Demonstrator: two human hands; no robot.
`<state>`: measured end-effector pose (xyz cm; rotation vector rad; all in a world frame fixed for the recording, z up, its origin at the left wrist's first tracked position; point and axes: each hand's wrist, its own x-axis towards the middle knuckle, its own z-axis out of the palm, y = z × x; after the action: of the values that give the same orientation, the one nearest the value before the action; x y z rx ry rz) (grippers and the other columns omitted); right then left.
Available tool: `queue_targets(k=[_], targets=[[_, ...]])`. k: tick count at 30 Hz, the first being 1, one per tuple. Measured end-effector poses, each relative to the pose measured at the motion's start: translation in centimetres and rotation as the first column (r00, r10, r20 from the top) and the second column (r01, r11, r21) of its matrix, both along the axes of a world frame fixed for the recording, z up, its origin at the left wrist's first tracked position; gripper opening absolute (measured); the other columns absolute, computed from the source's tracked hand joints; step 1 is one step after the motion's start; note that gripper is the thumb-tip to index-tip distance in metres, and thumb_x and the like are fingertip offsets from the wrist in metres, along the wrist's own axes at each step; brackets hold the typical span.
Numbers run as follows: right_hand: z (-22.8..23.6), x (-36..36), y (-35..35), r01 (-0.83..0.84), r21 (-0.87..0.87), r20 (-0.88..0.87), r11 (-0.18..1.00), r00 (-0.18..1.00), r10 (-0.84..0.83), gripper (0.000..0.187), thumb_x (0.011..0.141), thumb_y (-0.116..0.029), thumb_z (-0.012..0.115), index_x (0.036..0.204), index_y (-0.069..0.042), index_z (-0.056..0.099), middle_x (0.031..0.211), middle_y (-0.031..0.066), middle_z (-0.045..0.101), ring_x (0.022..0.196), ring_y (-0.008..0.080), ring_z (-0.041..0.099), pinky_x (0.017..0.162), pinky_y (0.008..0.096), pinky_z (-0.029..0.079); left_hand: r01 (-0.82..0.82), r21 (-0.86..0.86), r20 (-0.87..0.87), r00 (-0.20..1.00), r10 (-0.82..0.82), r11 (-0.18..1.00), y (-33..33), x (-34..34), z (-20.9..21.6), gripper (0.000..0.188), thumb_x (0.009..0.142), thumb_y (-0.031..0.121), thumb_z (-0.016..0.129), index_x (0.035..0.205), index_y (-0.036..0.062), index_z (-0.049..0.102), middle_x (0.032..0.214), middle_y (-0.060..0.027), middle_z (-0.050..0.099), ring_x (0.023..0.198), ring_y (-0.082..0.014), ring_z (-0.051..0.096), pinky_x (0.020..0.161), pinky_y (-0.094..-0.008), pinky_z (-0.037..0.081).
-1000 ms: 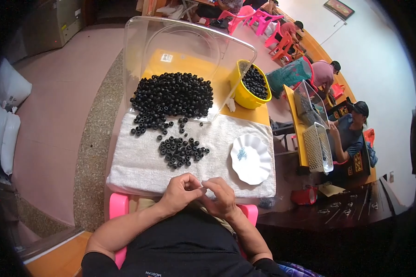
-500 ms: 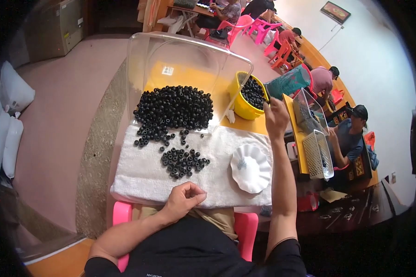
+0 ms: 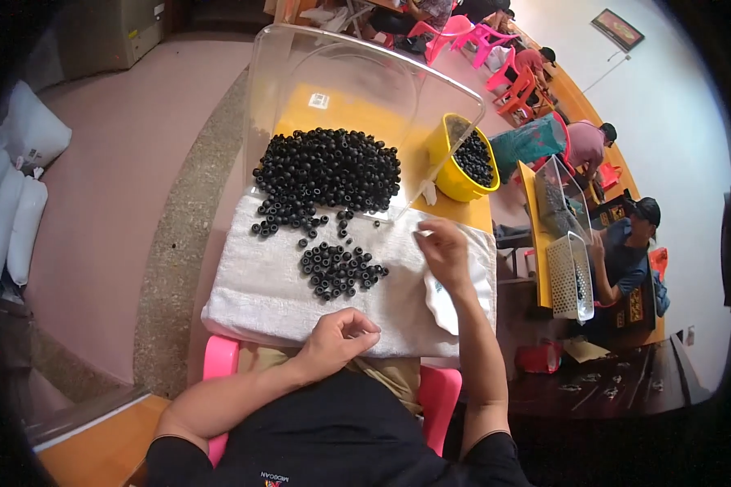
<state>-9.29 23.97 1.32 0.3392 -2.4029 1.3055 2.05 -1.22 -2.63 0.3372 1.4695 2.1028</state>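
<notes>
My left hand (image 3: 339, 341) rests at the near edge of a white towel (image 3: 256, 280), thumb and fingers pinched together; anything between them is too small to make out. Just beyond it lies a small group of black beads (image 3: 343, 270) with holes through them. A larger heap of beads (image 3: 329, 170) spills from a clear plastic bin (image 3: 318, 101) lying on its side. My right hand (image 3: 444, 256) hovers above the towel, fingers loosely curved and apart, with nothing visible in them. Its forearm partly covers a white fluted dish (image 3: 440, 299). A yellow bucket (image 3: 456, 183) holds more beads.
The towel covers the near part of an orange-yellow table (image 3: 473, 215). At right are a clear bin (image 3: 562, 199), a white perforated basket (image 3: 570, 276) and a seated co-worker (image 3: 621, 252). White sacks (image 3: 24, 211) stand at far left; more people sit farther back.
My right hand has come away from the yellow bucket's rim, nearer and to the left, over the towel. My left hand stays in its pinch. The whole view has shifted slightly.
</notes>
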Motion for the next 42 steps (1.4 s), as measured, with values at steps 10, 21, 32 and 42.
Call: queue_targets(k=[10, 21, 32, 42], targets=[[0.2, -0.8, -5.8, -0.036, 0.518, -0.013, 0.855, 0.999, 0.05, 0.014, 0.082, -0.007, 0.065, 0.096, -0.005, 0.069, 0.102, 0.0104, 0.067, 0.08, 0.0323, 0.066, 0.072, 0.0392, 0.053, -0.02, -0.028, -0.049, 0.999, 0.018, 0.999, 0.2, 0.6, -0.5, 0.013, 0.087, 0.011, 0.07, 0.094, 0.0017, 0.064, 0.084, -0.0013, 0.065, 0.076, -0.006, 0.059, 0.069, -0.0227, 0.049], [0.7, -1.7, -8.8, -0.076, 0.512, 0.007, 0.856, 0.996, 0.084, 0.013, 0.083, -0.01, 0.066, 0.094, -0.006, 0.07, 0.098, 0.0101, 0.067, 0.083, 0.0323, 0.067, 0.073, 0.0382, 0.053, -0.033, 0.008, -0.074, 0.997, 0.034, 0.999, -0.1, 0.5, 0.3, 0.012, 0.088, 0.01, 0.069, 0.095, 0.0021, 0.064, 0.086, 0.0018, 0.063, 0.074, -0.0021, 0.055, 0.066, -0.0194, 0.047], [0.9, -2.4, -12.2, -0.141, 0.7, 0.289, 0.7, 0.953, -0.097, 0.018, 0.08, -0.024, 0.068, 0.092, -0.01, 0.071, 0.092, 0.0128, 0.068, 0.084, 0.0331, 0.066, 0.076, 0.043, 0.052, -0.057, 0.045, -0.048, 0.997, 0.059, 0.997, 0.0, 0.7, 0.4, 0.011, 0.088, 0.009, 0.069, 0.095, 0.0024, 0.064, 0.084, 0.0023, 0.063, 0.075, -0.0024, 0.055, 0.066, -0.0195, 0.046], [2.1, 4.5, -8.9, -0.197, 0.062, 0.244, 0.978, 0.954, 0.177, 0.016, 0.078, -0.004, 0.071, 0.093, -0.003, 0.066, 0.094, 0.0113, 0.066, 0.066, 0.0159, 0.064, 0.059, 0.0277, 0.051, -0.231, 0.224, 0.283, 0.945, 0.164, 0.947, -0.7, -0.4, 1.0, 0.014, 0.092, 0.013, 0.066, 0.1, 0.0049, 0.058, 0.084, -0.0023, 0.063, 0.072, -0.009, 0.061, 0.066, -0.0227, 0.051]])
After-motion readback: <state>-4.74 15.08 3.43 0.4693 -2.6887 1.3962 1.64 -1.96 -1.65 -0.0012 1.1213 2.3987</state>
